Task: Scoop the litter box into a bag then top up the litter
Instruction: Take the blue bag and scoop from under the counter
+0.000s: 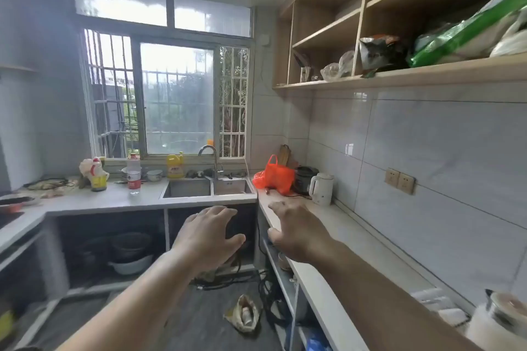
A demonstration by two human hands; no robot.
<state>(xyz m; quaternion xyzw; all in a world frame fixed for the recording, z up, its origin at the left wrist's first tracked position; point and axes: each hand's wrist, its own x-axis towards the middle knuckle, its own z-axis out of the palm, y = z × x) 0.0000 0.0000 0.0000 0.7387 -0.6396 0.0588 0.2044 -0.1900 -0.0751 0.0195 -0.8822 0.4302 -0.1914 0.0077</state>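
Observation:
I stand in a narrow kitchen with both arms stretched forward. My left hand [209,236] hovers in the air in front of the sink cabinet, fingers spread and relaxed, holding nothing. My right hand [296,232] hovers above the near edge of the right counter [342,239], fingers also loose and empty. An orange plastic bag [275,175] sits on the counter's far corner, beyond my right hand. A green and white sack [467,34] lies on the upper wooden shelf at the right. No litter box or scoop is in view.
A steel sink [209,187] with a faucet sits under the barred window. A white kettle [322,188] and a dark cooker [304,179] stand by the orange bag. Bottles line the left counter. An open bag with a bottle [245,315] and cables lie on the floor.

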